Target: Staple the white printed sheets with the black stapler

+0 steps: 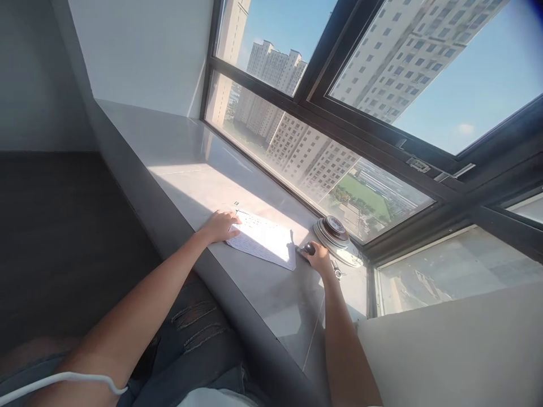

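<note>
The paper (pixel 263 238) lies flat on the wide sill (pixel 258 285), partly in bright sun. The left hand (pixel 219 226) rests on its left end, with the fingers a bit spread and the thumb on the page. The right hand (pixel 320 261) is curled around a black tool (pixel 309 249) (too small to tell what kind) just beside the paper's right end. Near that hand, a round stack (pixel 329 236) sits by the window (pixel 292 130), and a small metal thing (pixel 337 273) lies by the wrist.
</note>
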A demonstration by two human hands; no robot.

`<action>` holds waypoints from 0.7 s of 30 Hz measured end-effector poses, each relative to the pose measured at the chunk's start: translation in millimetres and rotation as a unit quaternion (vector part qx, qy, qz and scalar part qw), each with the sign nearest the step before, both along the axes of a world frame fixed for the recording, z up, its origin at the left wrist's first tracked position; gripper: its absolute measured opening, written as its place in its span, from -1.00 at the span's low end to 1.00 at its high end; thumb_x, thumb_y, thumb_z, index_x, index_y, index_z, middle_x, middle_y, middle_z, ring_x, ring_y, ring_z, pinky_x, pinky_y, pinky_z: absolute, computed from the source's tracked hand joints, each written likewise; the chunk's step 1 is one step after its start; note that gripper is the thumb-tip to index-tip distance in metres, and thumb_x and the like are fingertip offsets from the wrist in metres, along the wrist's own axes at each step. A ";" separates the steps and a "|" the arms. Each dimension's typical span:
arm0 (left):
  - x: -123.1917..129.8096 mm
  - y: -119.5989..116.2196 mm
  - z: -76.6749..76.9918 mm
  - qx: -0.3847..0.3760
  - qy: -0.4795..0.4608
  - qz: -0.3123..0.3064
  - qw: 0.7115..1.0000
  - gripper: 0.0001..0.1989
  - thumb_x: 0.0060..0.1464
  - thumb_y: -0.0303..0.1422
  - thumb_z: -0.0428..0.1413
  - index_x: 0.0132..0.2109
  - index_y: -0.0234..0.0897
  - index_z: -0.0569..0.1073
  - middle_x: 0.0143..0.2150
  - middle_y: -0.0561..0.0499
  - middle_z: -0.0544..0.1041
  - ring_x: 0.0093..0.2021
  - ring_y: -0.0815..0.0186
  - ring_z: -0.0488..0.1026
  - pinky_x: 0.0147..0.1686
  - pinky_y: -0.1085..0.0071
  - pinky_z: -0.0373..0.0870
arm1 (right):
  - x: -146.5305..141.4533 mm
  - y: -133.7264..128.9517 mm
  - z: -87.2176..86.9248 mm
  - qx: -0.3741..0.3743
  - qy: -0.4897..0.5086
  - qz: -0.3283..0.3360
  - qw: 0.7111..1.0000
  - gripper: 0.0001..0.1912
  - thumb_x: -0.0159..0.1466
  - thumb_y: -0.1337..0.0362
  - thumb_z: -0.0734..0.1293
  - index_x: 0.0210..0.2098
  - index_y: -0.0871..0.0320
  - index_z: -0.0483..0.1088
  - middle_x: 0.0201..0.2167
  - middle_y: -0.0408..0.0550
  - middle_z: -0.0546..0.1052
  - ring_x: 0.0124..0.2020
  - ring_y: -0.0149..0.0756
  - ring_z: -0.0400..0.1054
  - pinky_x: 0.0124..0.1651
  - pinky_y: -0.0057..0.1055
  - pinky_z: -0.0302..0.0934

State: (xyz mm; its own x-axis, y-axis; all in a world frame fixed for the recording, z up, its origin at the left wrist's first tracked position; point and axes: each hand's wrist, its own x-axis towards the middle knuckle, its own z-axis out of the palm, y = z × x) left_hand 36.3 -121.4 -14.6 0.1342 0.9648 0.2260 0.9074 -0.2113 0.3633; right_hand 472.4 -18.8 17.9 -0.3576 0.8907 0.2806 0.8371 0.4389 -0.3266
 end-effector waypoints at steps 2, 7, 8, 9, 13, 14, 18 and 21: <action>0.4 0.0 0.2 -0.001 0.005 0.003 1.000 -0.54 0.34 -0.08 0.07 0.25 -0.11 0.56 0.40 -0.19 0.46 0.39 -0.09 0.36 0.47 -0.18 -0.01 | -1.2 -2.9 4.1 -0.019 0.008 0.036 0.999 -0.58 0.18 -0.10 0.41 -0.50 0.02 0.21 -0.51 -0.09 0.48 -0.42 -0.16 0.37 -0.30 -0.27 0.24; -0.9 1.8 -2.2 0.008 -0.001 0.009 1.000 -0.54 0.31 -0.06 0.09 0.22 -0.13 0.58 0.36 -0.17 0.50 0.35 -0.10 0.40 0.45 -0.11 0.04 | -5.7 -8.8 17.2 -0.051 0.024 0.092 0.994 -0.41 0.23 -0.28 0.39 -0.53 0.05 0.19 -0.58 -0.20 0.29 -0.48 -0.30 0.19 -0.38 -0.35 0.08; -1.3 2.2 -2.8 0.011 -0.005 0.006 1.000 -0.54 0.31 -0.05 0.10 0.21 -0.14 0.58 0.34 -0.18 0.51 0.34 -0.10 0.41 0.44 -0.10 0.04 | -6.8 -9.6 19.6 -0.061 0.018 0.101 0.993 -0.38 0.23 -0.32 0.38 -0.54 0.05 0.20 -0.59 -0.20 0.28 -0.49 -0.31 0.17 -0.39 -0.36 0.07; -1.6 2.6 -3.1 0.014 -0.008 0.004 1.000 -0.53 0.30 -0.05 0.10 0.21 -0.15 0.58 0.33 -0.18 0.51 0.33 -0.10 0.41 0.44 -0.08 0.05 | -8.0 -10.3 21.7 -0.075 0.012 0.110 0.991 -0.36 0.23 -0.36 0.37 -0.53 0.06 0.23 -0.59 -0.20 0.28 -0.49 -0.31 0.17 -0.39 -0.36 0.07; -1.3 2.1 -2.1 0.010 -0.014 0.000 1.000 -0.52 0.30 -0.02 0.08 0.20 -0.14 0.59 0.31 -0.16 0.52 0.35 -0.08 0.39 0.44 -0.05 0.02 | -15.5 -9.0 26.4 -0.135 0.047 0.116 0.983 -0.24 0.35 -0.46 0.15 -0.42 0.08 0.47 -0.47 -0.06 0.49 -0.39 -0.21 0.36 -0.30 -0.32 0.26; -0.9 1.6 -1.3 0.006 -0.013 0.002 1.000 -0.52 0.30 -0.02 0.08 0.20 -0.13 0.58 0.31 -0.15 0.52 0.35 -0.06 0.38 0.45 -0.05 0.00 | -18.1 -7.2 26.6 -0.138 0.063 0.099 0.983 -0.19 0.39 -0.47 0.06 -0.41 0.09 0.51 -0.43 -0.01 0.54 -0.36 -0.17 0.40 -0.25 -0.28 0.31; 1.1 -0.4 2.3 -0.001 -0.016 0.006 1.000 -0.52 0.29 -0.02 0.07 0.18 -0.14 0.58 0.31 -0.13 0.51 0.34 -0.03 0.38 0.46 -0.02 -0.03 | -27.0 7.0 30.1 -0.138 0.068 0.039 0.987 -0.11 0.39 -0.49 -0.01 -0.49 0.08 0.52 -0.46 0.06 0.56 -0.34 -0.10 0.46 -0.13 -0.18 0.36; 1.8 -1.1 3.6 -0.003 -0.020 0.004 1.000 -0.52 0.28 -0.03 0.08 0.17 -0.17 0.58 0.28 -0.16 0.52 0.30 -0.04 0.41 0.44 0.00 0.00 | -26.8 23.4 44.3 -0.118 0.109 0.024 0.987 -0.13 0.42 -0.45 0.01 -0.44 0.10 0.55 -0.39 0.06 0.61 -0.28 -0.08 0.50 -0.06 -0.19 0.35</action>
